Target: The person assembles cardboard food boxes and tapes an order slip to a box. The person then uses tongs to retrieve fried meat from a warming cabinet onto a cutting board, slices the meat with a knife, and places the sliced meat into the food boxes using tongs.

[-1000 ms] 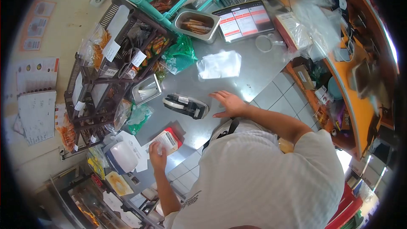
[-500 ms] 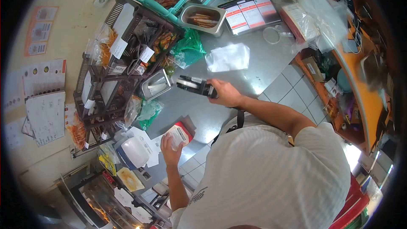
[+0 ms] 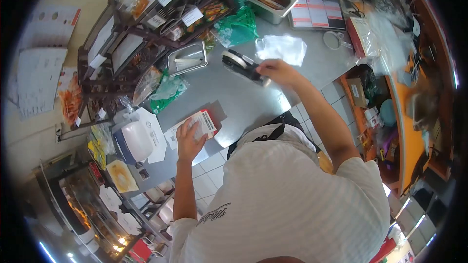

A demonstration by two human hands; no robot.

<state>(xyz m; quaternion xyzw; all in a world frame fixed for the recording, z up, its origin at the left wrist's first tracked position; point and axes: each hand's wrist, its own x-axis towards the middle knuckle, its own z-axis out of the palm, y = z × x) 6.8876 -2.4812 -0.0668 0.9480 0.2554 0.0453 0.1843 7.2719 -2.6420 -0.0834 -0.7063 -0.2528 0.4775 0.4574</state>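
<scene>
My left hand (image 3: 189,139) rests on a red-and-white box (image 3: 208,122) on the metal counter, its fingers and thumb bent over the box. A printed white slip (image 3: 171,135) lies partly under that hand. My right hand (image 3: 277,71) grips one end of a black tape dispenser (image 3: 239,62) with a pale roll in it, held out over the counter. Beyond it lies a stack of clear plastic bags (image 3: 282,49). A steel tray (image 3: 187,61) with white sticks stands to its left.
Dark plastic racks (image 3: 136,24) with packets line the wall side. A deep steel container (image 3: 270,0), a tablet (image 3: 318,12) and a clear cup (image 3: 333,40) stand at the back. Green plastic bags (image 3: 237,28) lie by the racks. An orange shelf (image 3: 414,112) is at right.
The head view has shifted, so the counter sits differently in frame. My right hand has turned the tape dispenser to a steeper slant. My left hand stays on the box.
</scene>
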